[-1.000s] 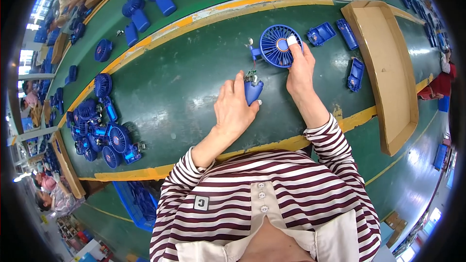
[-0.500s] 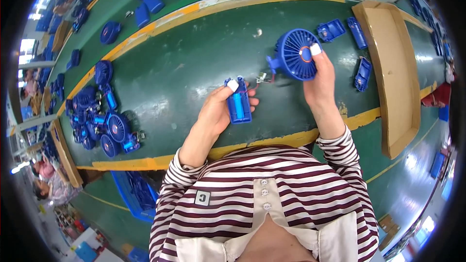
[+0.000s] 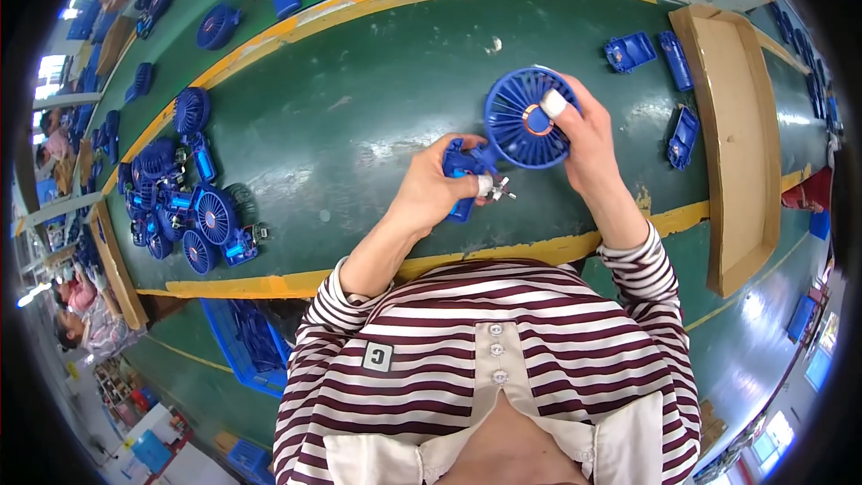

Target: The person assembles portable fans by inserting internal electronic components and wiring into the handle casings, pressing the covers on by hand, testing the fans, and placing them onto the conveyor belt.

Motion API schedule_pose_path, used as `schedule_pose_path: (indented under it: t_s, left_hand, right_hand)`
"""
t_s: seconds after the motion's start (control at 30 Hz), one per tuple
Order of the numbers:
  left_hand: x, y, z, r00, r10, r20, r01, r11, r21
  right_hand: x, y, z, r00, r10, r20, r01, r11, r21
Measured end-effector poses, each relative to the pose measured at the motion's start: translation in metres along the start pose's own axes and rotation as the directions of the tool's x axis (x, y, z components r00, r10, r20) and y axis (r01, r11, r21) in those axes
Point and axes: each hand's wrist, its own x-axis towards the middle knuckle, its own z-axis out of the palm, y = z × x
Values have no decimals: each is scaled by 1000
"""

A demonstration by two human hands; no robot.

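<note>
round blue plastic fan head [image 3: 514, 117] was held above the dark green workbench [image 3: 359, 99], in front of the person's chest. right hand [image 3: 591, 139] gripped its right side, white-covered thumb on the face near the orange-ringed hub. left hand [image 3: 426, 184] was closed around a blue plastic handle shell [image 3: 461, 208]; the fan's neck stood at the shell's upper end, whether seated could not be told. small white-and-metal parts [image 3: 500, 189] jutted beside the left thumb. heaped blue fans [image 3: 215, 216] lay at left; three blue plastic casings [image 3: 630, 53] lay at right, near a shallow brown cardboard tray [image 3: 741, 144].

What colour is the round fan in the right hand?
The fan is blue; the head view shows it best.
</note>
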Motion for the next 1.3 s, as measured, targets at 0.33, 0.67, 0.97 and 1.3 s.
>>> schedule_pose_path:
  t_s: [0.33, 0.67, 0.97, 1.3]
  left_hand:
    - [-1, 5, -3, 963, -98, 252, 146, 973, -181]
    - [6, -5, 5, 985, 139, 107, -151, 981, 118]
    - [10, 8, -16, 994, -92, 56, 105, 938, -330]
    - [11, -9, -6, 982, -152, 115, 181, 928, -325]
  right_hand:
    - [30, 3, -14, 946, 37, 321, 31, 979, -204]
    - [36, 2, -8, 952, -5, 305, 88, 963, -256]
    - [-6, 26, -12, 530, -637, 561, 760, 61, -648]
    - [-10, 13, 22, 441, -583, 682, 872, 98, -479]
